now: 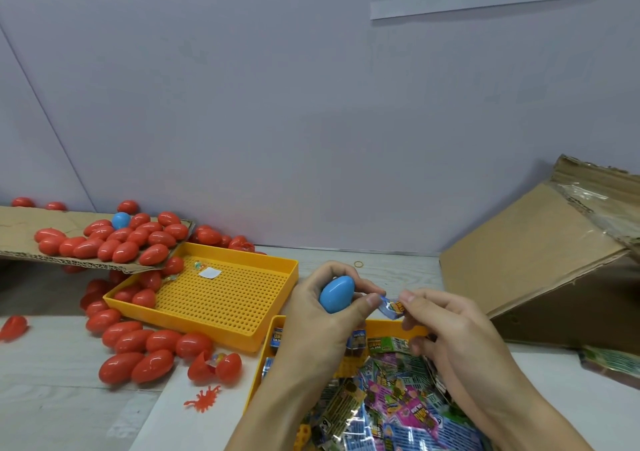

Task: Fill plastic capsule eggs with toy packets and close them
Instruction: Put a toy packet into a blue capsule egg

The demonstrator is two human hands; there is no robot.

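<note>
The blue egg (pixel 336 293) sits in our left hand (pixel 320 315), fingers curled round its smooth, hard, light shell; it could slip, so we hold it round the middle. Our right hand (pixel 446 329) pinches a small packet (pixel 393 307) by one edge, thin, crinkly and weightless, just beside the egg's right end, above the packet tray (pixel 391 326) on the desk (pixel 69 409).

The yellow plastic tray of printed foil toy packets (pixel 394 326) is cut off below; the brown cardboard box (pixel 540 260) is cropped at right.
</note>
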